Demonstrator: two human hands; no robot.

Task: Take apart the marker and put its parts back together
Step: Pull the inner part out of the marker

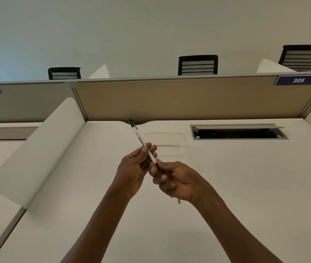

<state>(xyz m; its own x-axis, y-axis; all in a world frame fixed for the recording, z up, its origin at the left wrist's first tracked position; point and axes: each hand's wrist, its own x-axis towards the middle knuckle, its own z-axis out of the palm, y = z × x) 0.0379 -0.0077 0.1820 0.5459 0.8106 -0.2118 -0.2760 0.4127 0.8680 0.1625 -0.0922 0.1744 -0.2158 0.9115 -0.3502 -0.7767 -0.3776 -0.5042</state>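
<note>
A slim white marker (139,138) with black print and a black cap at its far end is held in the air above the desk, slanting up and to the left. My left hand (134,168) pinches the white barrel near its middle. My right hand (177,180) closes round the marker's near, dark end, which its fingers mostly hide. A thin dark tip (179,201) shows below my right hand; I cannot tell what it belongs to.
The white desk (236,186) has an open cable hatch (238,132) at the back right. A beige partition (188,99) with a "305" label (298,80) stands behind, and a white side divider (37,149) on the left. Black chairs show beyond.
</note>
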